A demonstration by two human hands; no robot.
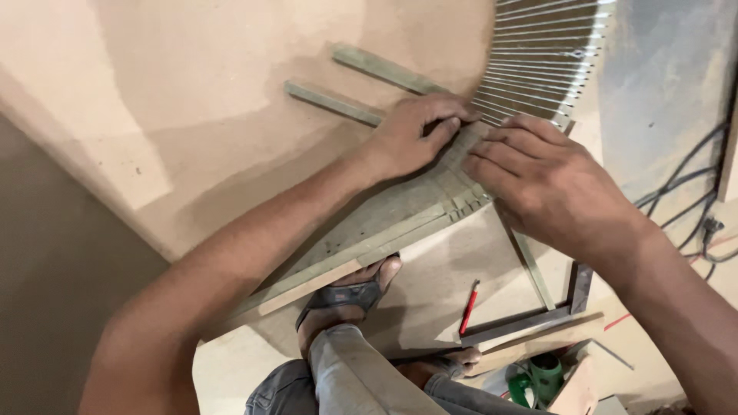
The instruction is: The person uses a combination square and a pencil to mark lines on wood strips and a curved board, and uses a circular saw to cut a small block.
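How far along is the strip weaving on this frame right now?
Done: a woven patch of flat greenish strips sits at the frame's near corner. In hand: the left hand and right hand press a strip at the weave's edge. Left: the thin strands beyond are still bare, and two loose strips lie on the board.
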